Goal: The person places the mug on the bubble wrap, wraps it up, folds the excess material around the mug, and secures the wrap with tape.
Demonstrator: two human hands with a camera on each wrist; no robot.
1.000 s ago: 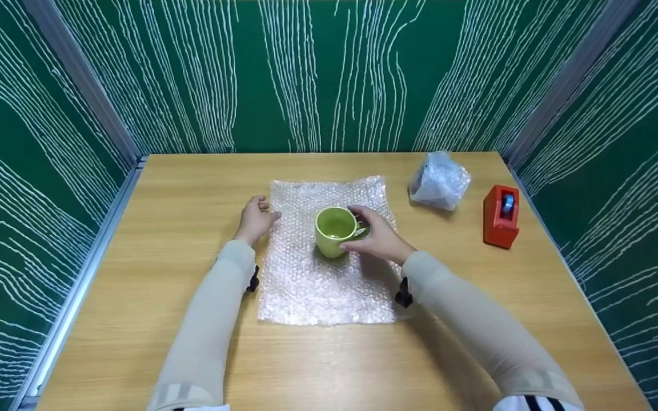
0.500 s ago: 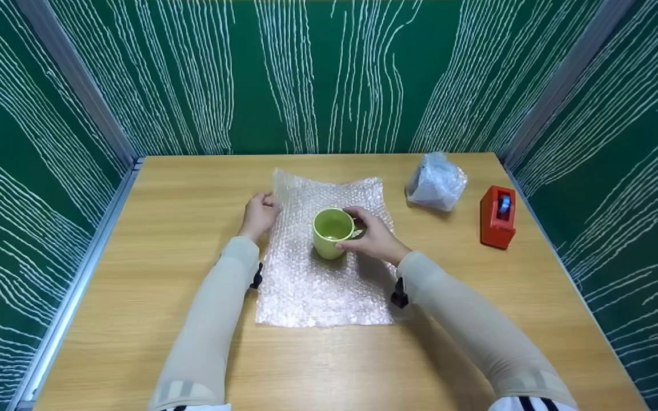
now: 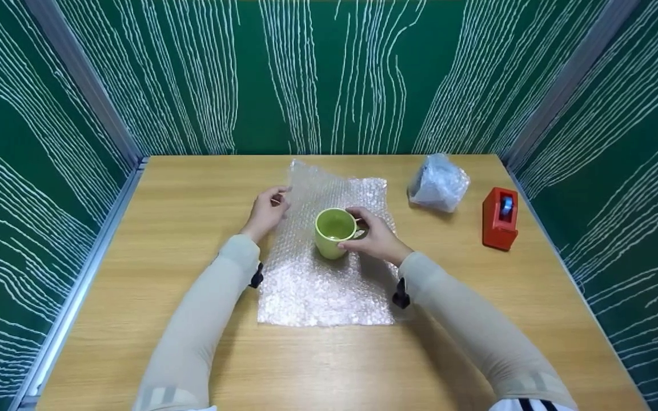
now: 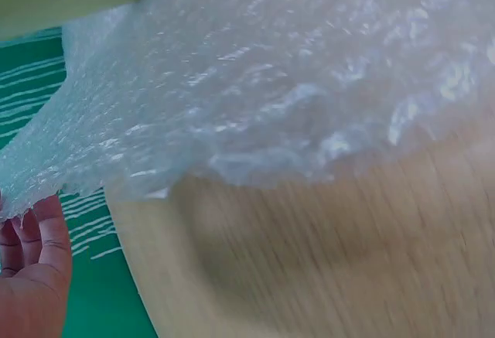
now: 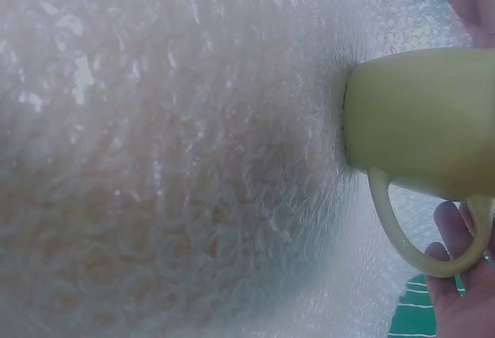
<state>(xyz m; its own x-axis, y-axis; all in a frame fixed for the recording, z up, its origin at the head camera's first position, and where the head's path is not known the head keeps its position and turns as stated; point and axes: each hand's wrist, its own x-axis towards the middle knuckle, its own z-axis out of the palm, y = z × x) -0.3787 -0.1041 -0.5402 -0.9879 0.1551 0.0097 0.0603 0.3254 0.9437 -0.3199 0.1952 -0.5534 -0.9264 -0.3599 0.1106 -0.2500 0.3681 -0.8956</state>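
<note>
A green mug (image 3: pixel 332 237) stands upright on a sheet of bubble wrap (image 3: pixel 317 297) in the head view. My right hand (image 3: pixel 377 237) holds it from the right, thumb and fingers on its side around the handle. The right wrist view shows the mug's handle (image 5: pixel 402 245) with fingers (image 5: pixel 456 237) behind it. At the sheet's left edge my left hand (image 3: pixel 266 214) pinches the wrap, whose far left corner is raised off the table. In the left wrist view the lifted wrap (image 4: pixel 155 121) stretches up to the fingers (image 4: pixel 50 233).
A bundle in bubble wrap (image 3: pixel 438 182) sits at the back right of the wooden table (image 3: pixel 192 182). Right of it stands a red tape dispenser (image 3: pixel 499 220) near the table's edge. Green walls with white lines enclose three sides.
My left hand has taken hold of the wrap's left edge and moved right and slightly away, raising the far left corner. The right hand and mug stay in place.
</note>
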